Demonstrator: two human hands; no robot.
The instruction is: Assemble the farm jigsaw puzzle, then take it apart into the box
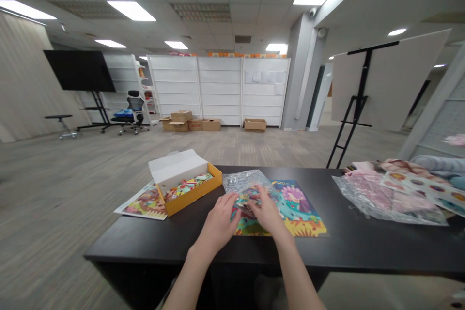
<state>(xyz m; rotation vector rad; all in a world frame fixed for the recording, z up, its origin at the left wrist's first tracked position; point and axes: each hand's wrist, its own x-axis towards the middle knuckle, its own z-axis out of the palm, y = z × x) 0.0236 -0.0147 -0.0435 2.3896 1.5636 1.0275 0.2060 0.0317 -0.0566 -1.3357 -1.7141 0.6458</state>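
Observation:
A colourful printed sheet [305, 218] with blue, yellow and purple cartoon shapes lies on the black table. Over its upper left part is a crumpled clear plastic bag [250, 178]. Small multicoloured pieces [244, 198] lie between my hands, and whether they are inside the bag I cannot tell. At their left side rests my left hand [221, 218], fingers stretched forward and thumb apart. My right hand [269, 209] reaches over them from the right, its fingers spread and touching the pieces or the plastic.
To the left, an open yellow box [196, 195] with a white lid holds several colourful pieces, partly on another printed sheet [143, 203]. Plastic-wrapped pink cloth [388, 193] lies at the right of the black table [163, 240]. An easel [350, 128] stands beyond.

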